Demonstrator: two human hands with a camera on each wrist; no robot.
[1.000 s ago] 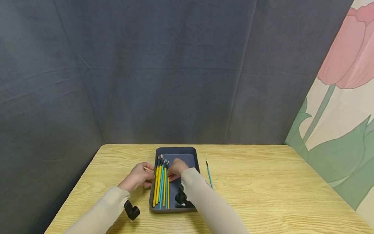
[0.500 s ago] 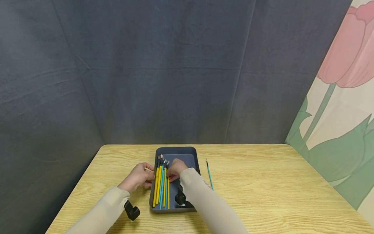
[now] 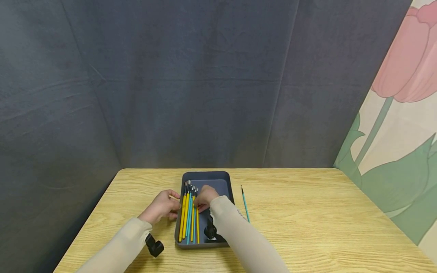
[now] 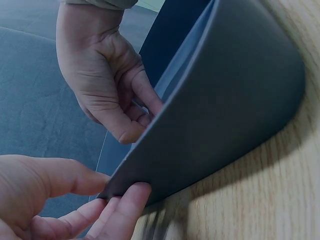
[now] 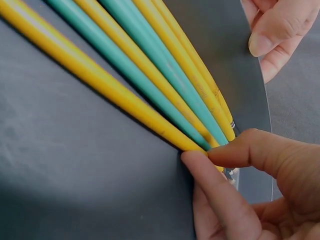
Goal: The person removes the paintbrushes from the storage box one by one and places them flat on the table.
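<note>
Tray [image 4: 215,110]: dark grey, matt, smooth outer wall; coated metal or plastic, cannot tell. Its inner floor faintly mottled, dull. Yellow brush [image 5: 100,83] and teal brush [image 5: 167,72]: smooth painted handles, some gloss, pale highlight along the yellow; material under the paint hidden. Bench [image 3: 307,220]: wood-look top, clear grain, low sheen. Curtain [image 3: 187,83], upper frame: matt cloth, creased. Tulip panel [image 3: 403,151], right edge: matt print; cloth or paper unclear. Sleeve [image 3: 112,242], lower left: soft matt cloth. Wrist mount [image 3: 155,248] beside it: black, plastic-looking.
</note>
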